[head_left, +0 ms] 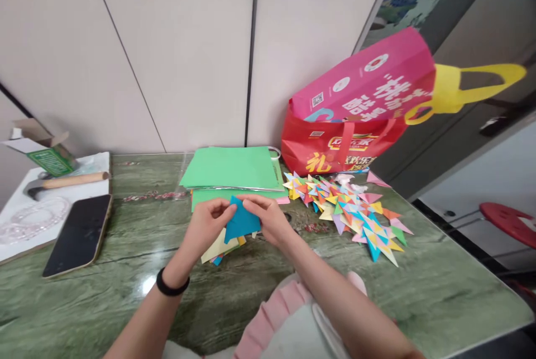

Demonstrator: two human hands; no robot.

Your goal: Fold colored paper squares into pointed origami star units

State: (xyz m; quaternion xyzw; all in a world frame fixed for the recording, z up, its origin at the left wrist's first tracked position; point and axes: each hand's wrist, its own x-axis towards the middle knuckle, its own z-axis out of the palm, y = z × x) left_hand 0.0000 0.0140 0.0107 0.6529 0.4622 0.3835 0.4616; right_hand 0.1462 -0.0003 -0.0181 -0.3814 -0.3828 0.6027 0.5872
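Observation:
Between my two hands is a small piece of blue paper (pixel 242 221), held up above the table. My left hand (pixel 210 224) pinches its upper left edge between thumb and fingers. At the upper right edge, my right hand (pixel 267 217) grips it the same way. Beneath the blue paper lies a small pile of coloured paper pieces (pixel 218 249), partly hidden by it. Just behind my hands rests a stack of green paper sheets (pixel 232 168). To the right spreads a heap of folded paper triangles (pixel 352 211) in many colours.
A red gift bag (pixel 307 144) with a pink bag (pixel 360 82) stands at the back right. On the left are a phone (pixel 79 234), a hammer (pixel 71 181), a clear beaded strand (pixel 36 219) and an opened green box (pixel 50 157). The green table (pixel 138 314) meets a panelled wall.

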